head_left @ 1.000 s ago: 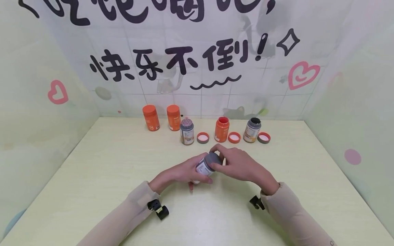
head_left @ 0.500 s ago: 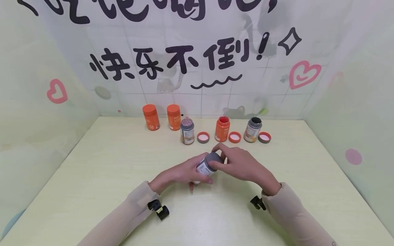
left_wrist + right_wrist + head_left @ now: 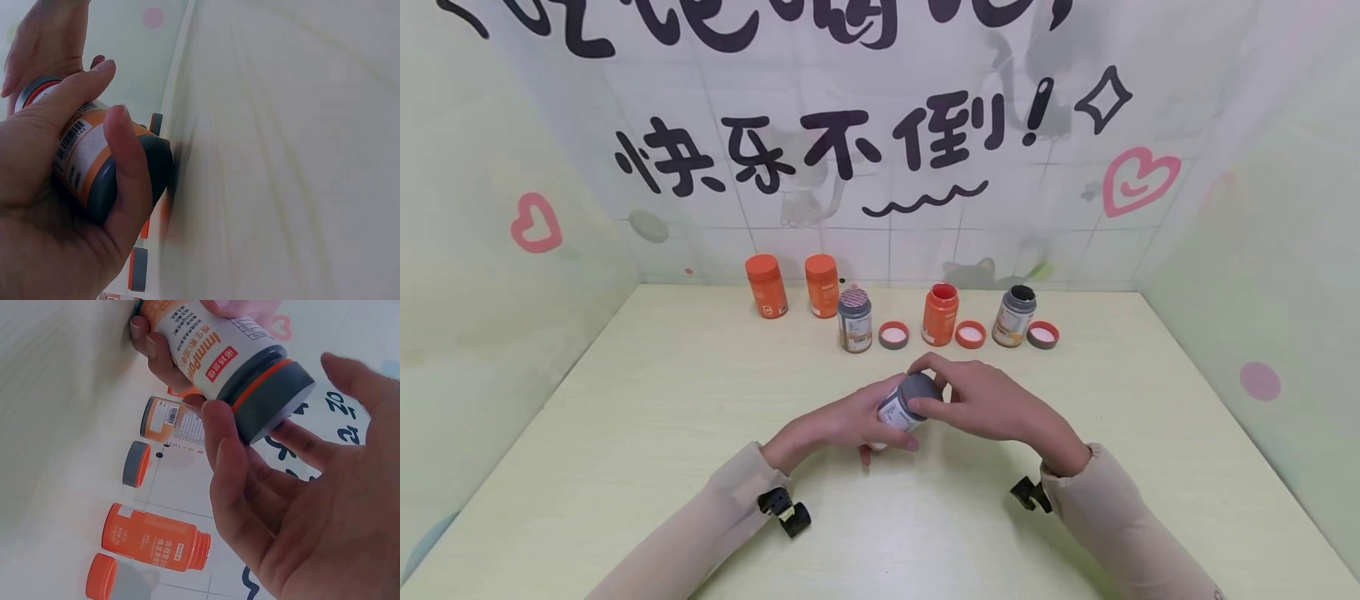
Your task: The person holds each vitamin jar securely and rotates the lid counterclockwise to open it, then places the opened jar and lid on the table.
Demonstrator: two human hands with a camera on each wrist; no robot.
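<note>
Clearly, left grip (image 3: 861,415) clasps bottle (image 3: 894,412), right grip (image 3: 985,402) cap (image 3: 920,389); only head view shows sleeves (image 3: 688,525).

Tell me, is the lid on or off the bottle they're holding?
On: the right wrist view shows the gray lid capping the bottle. I cannot tell how tight it is.

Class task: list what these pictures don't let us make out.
Inside of the held bottle, all views: hidden by its cap.
Its lower body, head view: mostly behind the left hand.
Its label print, head view: too small.
Top line of lettering, head view: cut off by upper edge.
</note>
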